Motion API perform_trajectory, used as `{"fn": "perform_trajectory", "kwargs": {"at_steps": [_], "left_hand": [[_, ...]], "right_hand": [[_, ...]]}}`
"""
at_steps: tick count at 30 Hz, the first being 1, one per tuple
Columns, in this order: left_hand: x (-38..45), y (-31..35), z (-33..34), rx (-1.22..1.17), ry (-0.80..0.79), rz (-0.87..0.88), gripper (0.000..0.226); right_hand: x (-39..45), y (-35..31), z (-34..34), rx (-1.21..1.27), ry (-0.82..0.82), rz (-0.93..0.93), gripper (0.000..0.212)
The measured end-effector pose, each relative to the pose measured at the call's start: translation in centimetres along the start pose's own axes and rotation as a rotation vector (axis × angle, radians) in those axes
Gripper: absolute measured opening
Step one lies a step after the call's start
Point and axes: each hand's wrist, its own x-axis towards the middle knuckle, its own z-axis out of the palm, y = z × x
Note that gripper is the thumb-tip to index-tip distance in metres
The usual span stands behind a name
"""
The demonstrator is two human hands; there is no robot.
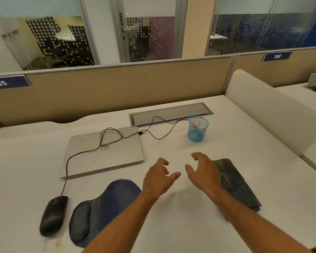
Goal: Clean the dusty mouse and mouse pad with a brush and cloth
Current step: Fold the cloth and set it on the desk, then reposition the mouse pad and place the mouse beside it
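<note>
Both my hands, left hand [160, 177] and right hand [202, 171], hover apart, fingers loose, holding nothing. Risk: mouse [53, 215] cable, left of them, snagging.

Open-plan office: numbered desk labels [8, 83] on cubicle partitions [117, 88], a closed laptop [106, 152], and glass-walled meeting rooms [58, 37] behind.

- Mouse [53, 215]: matt black plastic, dusty.
- Mouse pad [106, 203]: blue fabric, dull.
- Cloth [237, 185]: dark, folded textile.
- Laptop [104, 152]: brushed silver metal, smudged.
- Pen cup [198, 129]: blue wire mesh.
- Desk [208, 225]: smooth white laminate.
</note>
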Motion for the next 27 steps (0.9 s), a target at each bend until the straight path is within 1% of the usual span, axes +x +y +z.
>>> {"fn": "perform_trajectory", "kwargs": {"at_steps": [3, 6, 10, 12, 14, 17, 19, 23, 25, 27], "left_hand": [[-0.1, -2.9, -4.5, 0.003, 0.06, -0.047, 0.057], [-0.6, -6.2, -8.7, -0.006, 0.077, -0.096, 0.054], [-2.1, -10.6, -13.6, 0.007, 0.041, -0.172, 0.053], [-3.1, -12.6, -15.6, 0.06, 0.002, -0.188, 0.057], [-4.0, -14.2, -17.3, 0.139, -0.077, -0.236, 0.065], [-5.5, -15.5, -18.8, 0.349, -0.295, -0.331, 0.087], [-6.3, -15.9, -19.0, 0.471, -0.374, -0.329, 0.094], [-6.8, -15.7, -18.4, 0.684, -0.396, -0.26, 0.102], [-6.6, -15.7, -18.1, 0.702, -0.391, -0.265, 0.107], [-6.3, -15.9, -18.0, 0.699, -0.39, -0.27, 0.111]], "right_hand": [[-1.6, -3.8, 3.7, 0.088, -0.105, -0.041, 0.049], [-3.2, -6.8, 6.9, 0.06, -0.188, -0.064, 0.054], [-5.1, -9.1, 10.0, -0.029, -0.351, -0.094, 0.073], [-5.9, -9.8, 11.0, -0.074, -0.445, -0.075, 0.086], [-6.5, -10.2, 11.6, -0.146, -0.516, -0.063, 0.095], [-7.1, -10.7, 12.2, -0.253, -0.528, -0.05, 0.096], [-7.3, -11.1, 12.5, -0.279, -0.52, -0.015, 0.094], [-7.2, -11.7, 12.8, -0.269, -0.52, 0.074, 0.095], [-7.1, -11.7, 12.9, -0.257, -0.516, 0.109, 0.095], [-7.0, -11.7, 12.9, -0.24, -0.515, 0.138, 0.088]]}}
